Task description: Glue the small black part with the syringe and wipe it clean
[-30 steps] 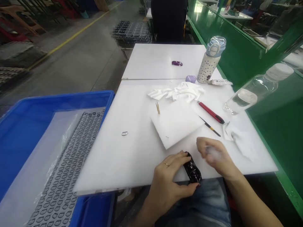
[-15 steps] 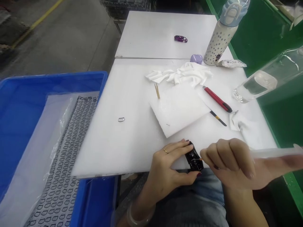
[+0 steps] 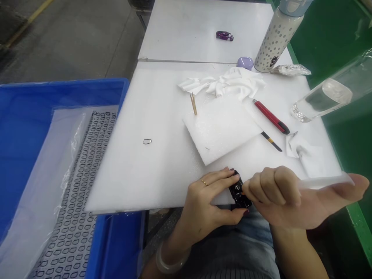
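Note:
My left hand [image 3: 207,199] is closed around a small glossy black part [image 3: 241,195], held between fingers and thumb at the table's front edge. Close against its right side is my right hand [image 3: 276,193], with fingers curled. A tiny orange tip [image 3: 243,193] shows between those fingertips and the black part; whatever it belongs to is hidden in the fingers. A translucent white strip [image 3: 325,181] lies along the right hand; I cannot tell whether it is gripped. Just beyond the hands lies a white foam sheet [image 3: 223,133].
On the white table [image 3: 162,174] are a thin black frame [image 3: 147,142], wooden sticks [image 3: 193,104], crumpled white cloth [image 3: 232,83], a red utility knife [image 3: 270,116] and a black stick [image 3: 271,142]. A dotted bottle [image 3: 277,40] and clear bottle [image 3: 334,95] stand right. A blue bin [image 3: 123,91] sits left.
The view has shifted slightly, so the table's things appear higher. My right fingers have moved slightly closer over the black part, while my left hand keeps its hold.

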Tool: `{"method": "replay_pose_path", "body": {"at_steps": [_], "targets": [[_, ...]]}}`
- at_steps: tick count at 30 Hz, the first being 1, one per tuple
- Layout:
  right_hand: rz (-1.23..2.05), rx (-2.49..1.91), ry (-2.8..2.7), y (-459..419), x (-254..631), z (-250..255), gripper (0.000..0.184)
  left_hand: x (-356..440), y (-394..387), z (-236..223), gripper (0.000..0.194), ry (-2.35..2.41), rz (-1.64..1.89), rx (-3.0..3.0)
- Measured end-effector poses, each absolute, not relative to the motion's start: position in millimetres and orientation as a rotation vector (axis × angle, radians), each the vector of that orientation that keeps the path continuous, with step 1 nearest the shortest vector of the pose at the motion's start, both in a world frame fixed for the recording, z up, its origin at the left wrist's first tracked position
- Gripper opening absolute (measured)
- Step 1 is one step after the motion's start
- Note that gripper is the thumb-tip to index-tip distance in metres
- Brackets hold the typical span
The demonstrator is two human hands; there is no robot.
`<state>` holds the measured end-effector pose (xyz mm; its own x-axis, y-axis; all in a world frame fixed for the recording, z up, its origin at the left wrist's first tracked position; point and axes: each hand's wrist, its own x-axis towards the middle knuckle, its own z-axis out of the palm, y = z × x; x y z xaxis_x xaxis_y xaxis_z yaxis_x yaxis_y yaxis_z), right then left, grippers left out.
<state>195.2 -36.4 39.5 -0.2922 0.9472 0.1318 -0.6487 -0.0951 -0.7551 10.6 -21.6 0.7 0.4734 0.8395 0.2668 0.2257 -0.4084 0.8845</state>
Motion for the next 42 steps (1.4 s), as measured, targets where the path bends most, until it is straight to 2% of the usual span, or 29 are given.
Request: {"method": "replay_pose_path", "body": {"at_steps": [12,24,28,35,42], "targets": [[1.676,-0.514,-0.889,-40,196,42,0.065,10,-22,1,0.053,0.881,0.939,1.885],[1.506,-0.591,-0.884,-54,191,42,0.060,12,-22,3,0.056,0.889,0.947,1.880],[1.430,-0.583,-0.882,-53,182,41,0.057,13,-23,3,0.056,0.885,0.946,1.878],[1.313,-0.668,-0.951,-56,167,43,0.060,13,-24,2,0.054,0.895,0.956,1.873],[0.985,-0.838,-1.043,-73,151,50,0.054,14,-26,0,0.057,0.917,0.951,1.870]]}}
